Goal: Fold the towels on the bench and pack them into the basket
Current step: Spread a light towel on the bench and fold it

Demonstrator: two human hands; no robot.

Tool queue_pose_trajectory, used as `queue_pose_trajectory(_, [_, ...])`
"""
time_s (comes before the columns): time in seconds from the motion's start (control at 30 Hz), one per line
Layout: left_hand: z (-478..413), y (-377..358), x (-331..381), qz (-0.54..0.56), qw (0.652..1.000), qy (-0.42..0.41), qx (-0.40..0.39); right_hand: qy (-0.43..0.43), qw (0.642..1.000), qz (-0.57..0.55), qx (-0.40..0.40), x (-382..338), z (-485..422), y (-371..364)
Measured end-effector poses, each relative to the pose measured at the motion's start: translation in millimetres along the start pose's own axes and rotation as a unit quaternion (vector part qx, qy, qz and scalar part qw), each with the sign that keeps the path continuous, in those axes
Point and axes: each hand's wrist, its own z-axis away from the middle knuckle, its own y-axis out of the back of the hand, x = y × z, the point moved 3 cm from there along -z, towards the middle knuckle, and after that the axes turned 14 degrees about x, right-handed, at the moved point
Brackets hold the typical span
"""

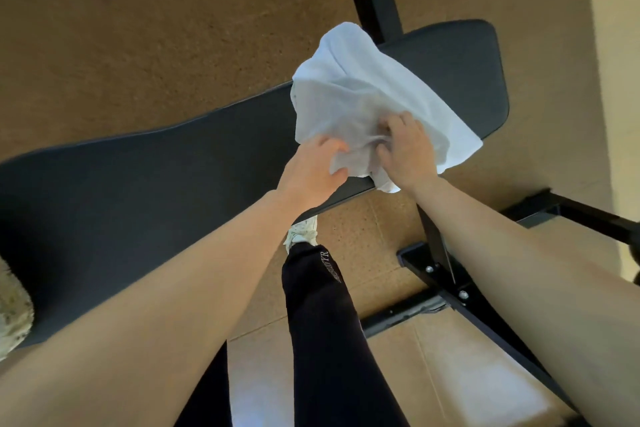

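Left hand (311, 174), right hand (407, 149) on towel (360, 80)

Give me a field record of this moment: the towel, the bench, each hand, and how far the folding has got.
towel: crumpled white cloth towel, heaped on the bench's right end, overhanging its near edge
bench: long black padded bench, black metal frame
left hand: left hand grips the towel's near edge
right hand: right hand grips bunched folds beside it
folding: not yet done
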Motion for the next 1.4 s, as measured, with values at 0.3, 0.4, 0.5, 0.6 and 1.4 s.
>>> queue_pose_trajectory(0.3, [-34,2,33,-0.151,0.960,-0.123,0.201,-0.049,0.978,-0.201,0.025,12,-9,39])
queue_pose_trajectory(0.4, [-39,17,36,-0.131,0.952,-0.159,0.227,-0.047,0.966,-0.250,0.036,-2,-12,58])
queue_pose_trajectory(0.5, [-36,39,36,-0.030,0.971,-0.134,0.196,-0.031,0.964,-0.262,0.024,-14,-13,72])
queue_pose_trajectory(0.6, [-24,74,24,0.046,0.979,-0.068,0.185,0.016,0.977,-0.209,-0.043,-26,-13,79])
queue_pose_trajectory(1.4, [137,189,-154,0.079,0.979,0.166,0.085,0.113,0.928,-0.337,-0.110,-253,22,13])
